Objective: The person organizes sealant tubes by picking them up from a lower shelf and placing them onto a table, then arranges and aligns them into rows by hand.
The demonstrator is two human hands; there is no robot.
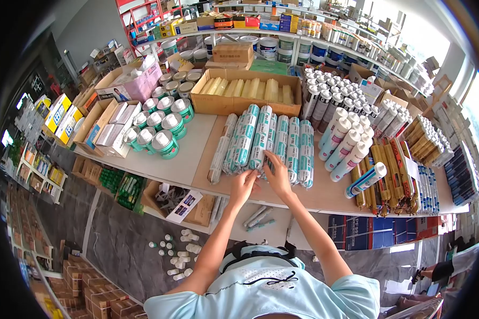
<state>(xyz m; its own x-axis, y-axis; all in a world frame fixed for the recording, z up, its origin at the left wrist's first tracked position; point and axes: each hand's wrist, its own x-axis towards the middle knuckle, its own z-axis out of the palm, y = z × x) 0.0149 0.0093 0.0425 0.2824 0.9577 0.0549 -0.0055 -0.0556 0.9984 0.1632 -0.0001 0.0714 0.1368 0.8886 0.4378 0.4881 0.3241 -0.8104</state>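
Teal-and-white foil sausage packs of sealant lie side by side in a stacked row on the table, their near ends pointing at me. My left hand is closed at the near end of a middle pack, its fingertips partly hidden. On that pack's right side, my right hand grips with thumb and bent fingers near the same end. A duller, clear-wrapped pack lies at the row's left edge.
Behind the row stands a cardboard box of yellowish packs. Green-and-white cans are at left; upright cartridges and gold packs at right. Small white bottles lie on the floor. A person's leg shows at lower right.
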